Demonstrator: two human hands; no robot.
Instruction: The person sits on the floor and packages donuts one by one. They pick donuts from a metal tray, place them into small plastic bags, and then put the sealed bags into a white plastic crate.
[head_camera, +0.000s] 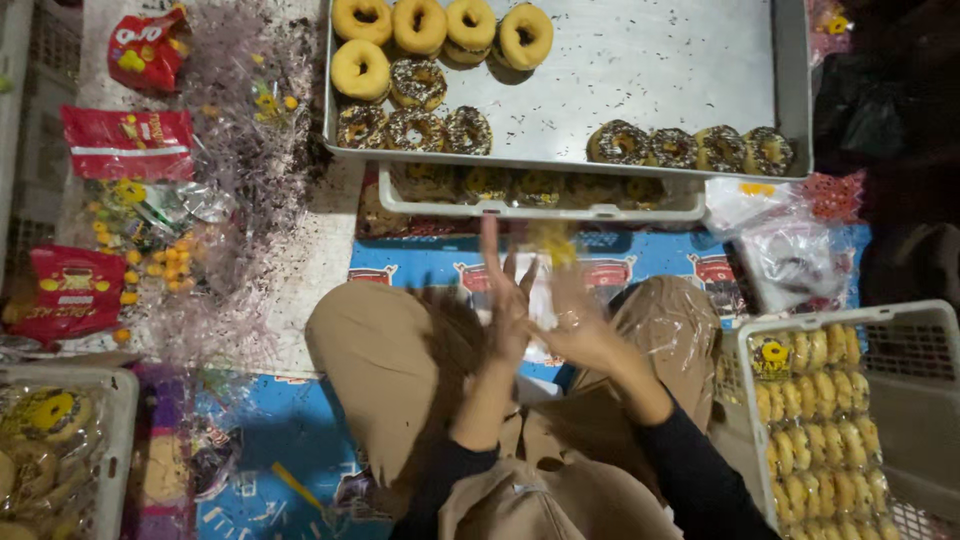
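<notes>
Bagging step: both hands, left hand (508, 300) and right hand (578, 325), hold a clear bag (552, 262) open; next needs a doughnut (619, 143) from the tray (700, 70).

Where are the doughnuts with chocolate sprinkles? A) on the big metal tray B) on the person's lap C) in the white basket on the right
A: the sprinkled doughnuts sit in rows on the metal tray, beside plain glazed ones.
</notes>
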